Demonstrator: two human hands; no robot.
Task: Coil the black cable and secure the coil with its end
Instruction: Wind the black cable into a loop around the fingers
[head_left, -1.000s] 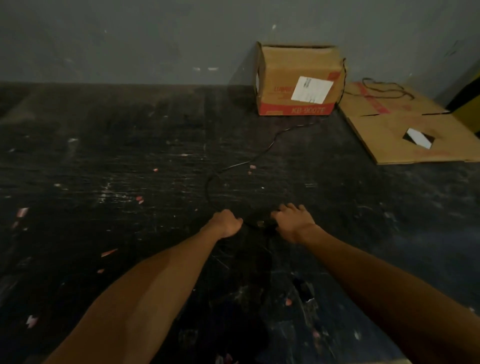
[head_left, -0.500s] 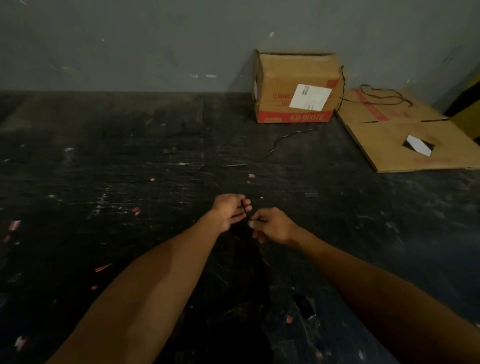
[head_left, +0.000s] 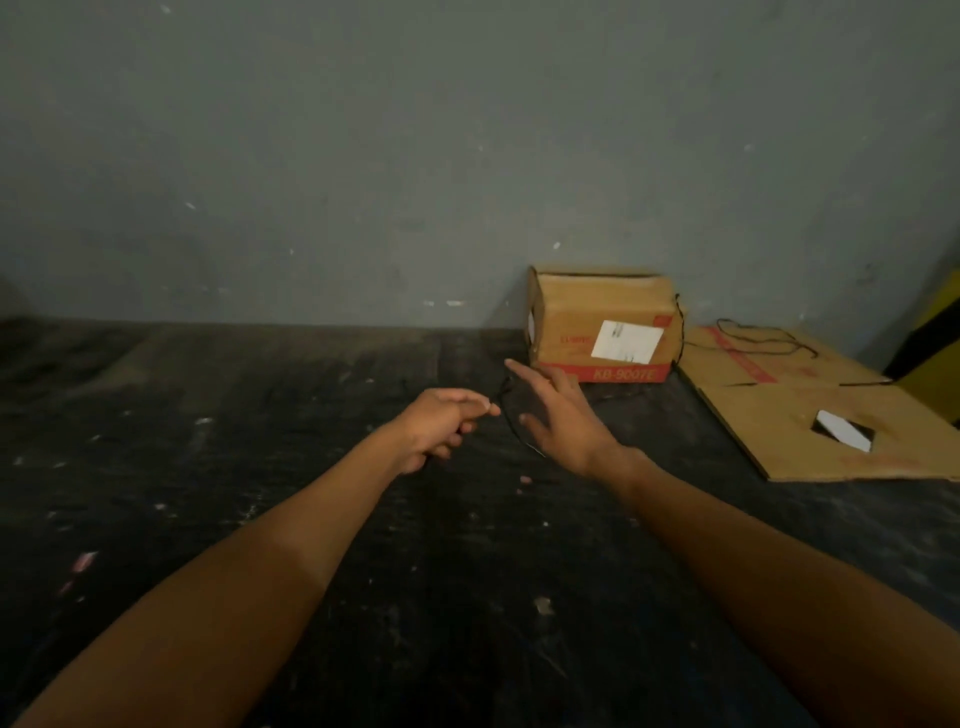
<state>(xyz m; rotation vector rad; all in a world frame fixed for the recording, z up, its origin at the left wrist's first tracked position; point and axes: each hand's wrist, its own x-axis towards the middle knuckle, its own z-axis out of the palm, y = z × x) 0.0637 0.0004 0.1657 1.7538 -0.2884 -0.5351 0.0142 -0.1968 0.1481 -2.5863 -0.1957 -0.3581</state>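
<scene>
Coiling is under way at frame centre: the left hand (head_left: 441, 428) pinches the black cable (head_left: 511, 423), looped over the spread-fingered right hand (head_left: 558, 415). Next likely another wrap, kept taut.

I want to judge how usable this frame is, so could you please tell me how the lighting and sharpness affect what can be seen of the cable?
Head view: dim, with soft blur; the black cable nearly vanishes against the dark table between the left hand and right hand; the cardboard box shows best; the wide-angle lens stretches the forearms.
</scene>
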